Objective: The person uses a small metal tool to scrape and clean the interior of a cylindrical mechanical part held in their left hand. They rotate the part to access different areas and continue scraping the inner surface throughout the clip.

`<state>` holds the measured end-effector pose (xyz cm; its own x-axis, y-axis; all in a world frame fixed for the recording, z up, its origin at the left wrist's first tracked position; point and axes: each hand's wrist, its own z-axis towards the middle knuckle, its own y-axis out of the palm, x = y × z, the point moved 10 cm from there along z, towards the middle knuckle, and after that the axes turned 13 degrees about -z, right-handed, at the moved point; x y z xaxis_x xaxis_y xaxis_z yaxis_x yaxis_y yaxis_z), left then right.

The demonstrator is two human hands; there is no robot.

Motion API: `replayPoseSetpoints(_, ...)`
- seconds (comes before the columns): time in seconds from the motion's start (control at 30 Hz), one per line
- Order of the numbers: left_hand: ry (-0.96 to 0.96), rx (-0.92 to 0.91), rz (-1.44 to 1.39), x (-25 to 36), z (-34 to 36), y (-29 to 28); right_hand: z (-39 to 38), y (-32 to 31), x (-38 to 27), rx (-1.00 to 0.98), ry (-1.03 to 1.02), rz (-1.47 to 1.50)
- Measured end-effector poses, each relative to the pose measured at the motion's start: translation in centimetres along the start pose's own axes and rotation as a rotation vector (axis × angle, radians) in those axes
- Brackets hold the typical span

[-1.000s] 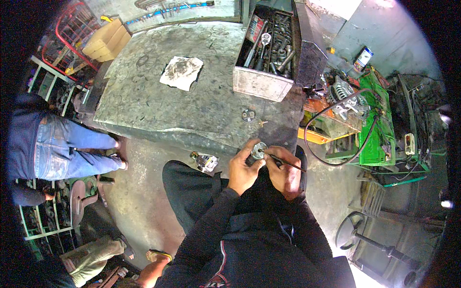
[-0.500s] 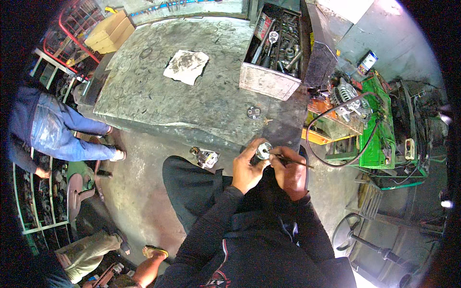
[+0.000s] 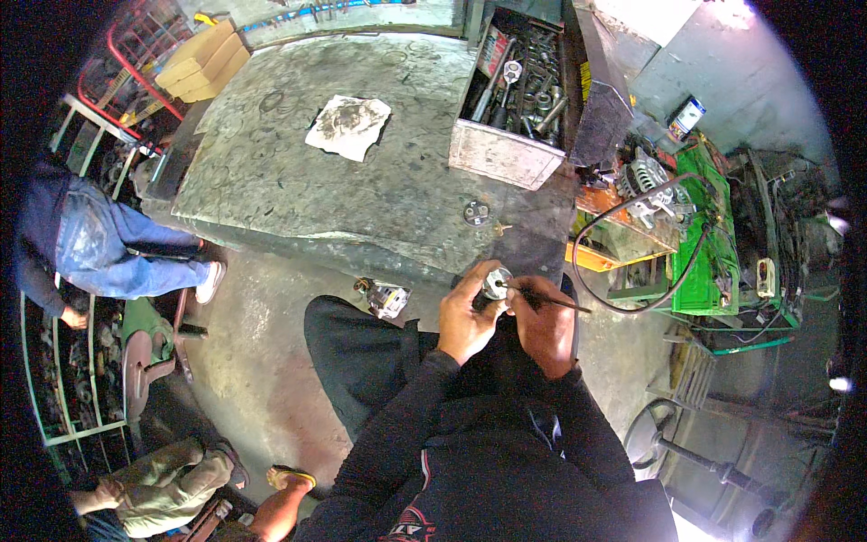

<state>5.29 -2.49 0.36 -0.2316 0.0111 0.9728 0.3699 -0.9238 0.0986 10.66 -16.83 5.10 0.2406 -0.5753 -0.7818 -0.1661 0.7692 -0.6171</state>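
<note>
My left hand [image 3: 464, 318] is closed around a small round silver metal part [image 3: 494, 281], holding it above my lap close to the table's near edge. Pinched in my right hand [image 3: 545, 336] is a thin dark rod-like tool [image 3: 567, 305]. Its tip meets the face of the metal part, at or near a dark spot in the middle. What kind of tool it is does not show. On the table [image 3: 298, 194], just beyond my hands, lies a small round dark part with holes [image 3: 476, 213].
An open metal toolbox [image 3: 506, 155] full of sockets and ratchets stands on the table near a stained white cloth [image 3: 349, 126]. A silver machine part [image 3: 388, 299] sits on the floor. Right: green crate [image 3: 700, 262], black hose [image 3: 582, 248], alternator [image 3: 648, 190]. Left: people beside metal shelves.
My hands keep nearly the same position, with the tool still against the metal part. At the left, the person in jeans has shifted their legs and feet; the person lower left has moved slightly.
</note>
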Motion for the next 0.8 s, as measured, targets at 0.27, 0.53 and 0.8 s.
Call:
replayPoseSetpoints(0.27, -0.006, 0.009, 0.05, 0.2, 0.2, 0.0, 0.2, 0.1, 0.7, -0.02, 0.086, 0.163)
replayPoseSetpoints(0.53, -0.045, 0.033, -0.019, -0.6, 0.4, -0.1, -1.0, 0.0, 0.7, 0.167, 0.034, 0.051)
replayPoseSetpoints(0.8, -0.019, 0.029, 0.088, -0.1, 0.4, -0.1, -0.2, -0.3, 0.0, 0.155, -0.072, -0.016)
